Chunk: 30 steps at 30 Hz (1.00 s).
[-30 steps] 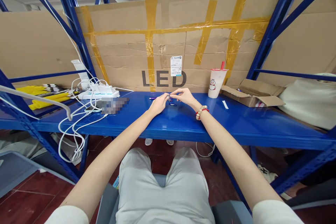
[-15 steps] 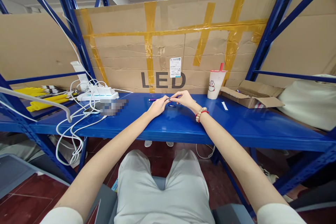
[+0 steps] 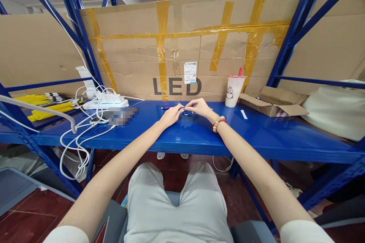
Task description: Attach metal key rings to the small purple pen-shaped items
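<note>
My left hand and my right hand meet fingertip to fingertip above the blue shelf top. Both are closed in a pinch around something small and dark with a shiny spot, too small to name. Just below the fingertips lies a short dark-blue piece, shaped like part of a pen. A slim blue-purple pen-like stick lies beyond my left hand, its right end hidden by the fingers. A beaded bracelet circles my right wrist.
To the right stand a white cup with a red straw and an open cardboard box. A white paper strip lies before the cup. On the left are a power strip, tangled white cables and yellow items. Cardboard backs the shelf.
Both hands keep their pinch at the same spot, with hardly any finger movement to see. The whole view has shifted very slightly.
</note>
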{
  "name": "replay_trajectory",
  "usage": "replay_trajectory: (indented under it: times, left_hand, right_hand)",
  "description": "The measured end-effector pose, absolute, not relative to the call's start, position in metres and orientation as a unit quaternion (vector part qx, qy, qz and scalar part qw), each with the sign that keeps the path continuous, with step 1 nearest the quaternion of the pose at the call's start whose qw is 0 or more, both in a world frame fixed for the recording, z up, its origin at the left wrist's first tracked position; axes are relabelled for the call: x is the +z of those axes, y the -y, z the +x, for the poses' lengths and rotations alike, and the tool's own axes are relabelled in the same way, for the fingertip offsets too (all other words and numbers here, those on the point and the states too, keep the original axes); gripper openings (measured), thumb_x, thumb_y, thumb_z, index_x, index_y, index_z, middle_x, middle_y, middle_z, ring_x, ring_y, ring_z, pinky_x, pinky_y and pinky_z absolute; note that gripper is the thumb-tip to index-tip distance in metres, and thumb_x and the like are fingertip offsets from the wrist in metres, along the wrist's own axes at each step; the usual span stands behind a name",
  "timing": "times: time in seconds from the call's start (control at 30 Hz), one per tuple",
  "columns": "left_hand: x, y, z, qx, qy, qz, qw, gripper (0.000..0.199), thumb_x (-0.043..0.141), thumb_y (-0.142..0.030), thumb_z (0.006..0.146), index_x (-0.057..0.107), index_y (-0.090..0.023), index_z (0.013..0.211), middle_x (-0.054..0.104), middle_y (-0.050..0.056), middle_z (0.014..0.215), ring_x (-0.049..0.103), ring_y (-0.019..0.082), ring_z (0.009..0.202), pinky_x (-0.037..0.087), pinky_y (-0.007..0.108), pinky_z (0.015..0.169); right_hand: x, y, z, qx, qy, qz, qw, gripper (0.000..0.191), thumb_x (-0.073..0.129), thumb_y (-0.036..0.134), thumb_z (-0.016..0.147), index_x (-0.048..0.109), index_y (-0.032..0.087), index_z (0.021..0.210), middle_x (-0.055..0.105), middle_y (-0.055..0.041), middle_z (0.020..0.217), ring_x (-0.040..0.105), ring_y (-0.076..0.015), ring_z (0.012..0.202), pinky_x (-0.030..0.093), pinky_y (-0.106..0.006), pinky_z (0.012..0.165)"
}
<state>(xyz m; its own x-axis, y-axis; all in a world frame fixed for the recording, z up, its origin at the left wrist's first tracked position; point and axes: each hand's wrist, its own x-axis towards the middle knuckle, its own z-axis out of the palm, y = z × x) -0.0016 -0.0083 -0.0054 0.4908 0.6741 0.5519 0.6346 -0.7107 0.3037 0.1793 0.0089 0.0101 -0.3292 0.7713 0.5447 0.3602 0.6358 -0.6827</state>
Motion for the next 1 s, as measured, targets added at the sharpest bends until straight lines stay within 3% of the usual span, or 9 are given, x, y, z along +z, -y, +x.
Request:
replay_trajectory:
  times: [0.4,1.0]
  left_hand:
    - [-0.006,0.007,-0.002,0.341,-0.366,0.866,0.028,0.026,0.034,-0.034,0.089,0.052,-0.022,0.104,0.064,0.005,0.103,0.06,0.02,0.095,0.045,0.031,0.084]
    - [-0.005,0.011,0.001,0.332,-0.376,0.865,0.008,0.025,0.037,-0.035,0.088,0.052,-0.02,0.102,0.065,0.004,0.081,0.063,0.019,0.075,0.045,0.026,0.067]
  right_hand:
    - [0.009,-0.008,0.179,0.224,0.783,-0.368,0.448,0.041,0.069,0.047,0.059,0.07,0.008,0.073,0.065,-0.0075,0.061,0.048,-0.0078,0.042,0.038,-0.019,0.038]
    - [0.016,0.002,0.176,0.263,0.764,-0.406,0.427,0.045,0.069,0.051,0.056,0.068,0.008,0.069,0.058,-0.0033,0.053,0.044,-0.0061,0.042,0.034,-0.018,0.038]
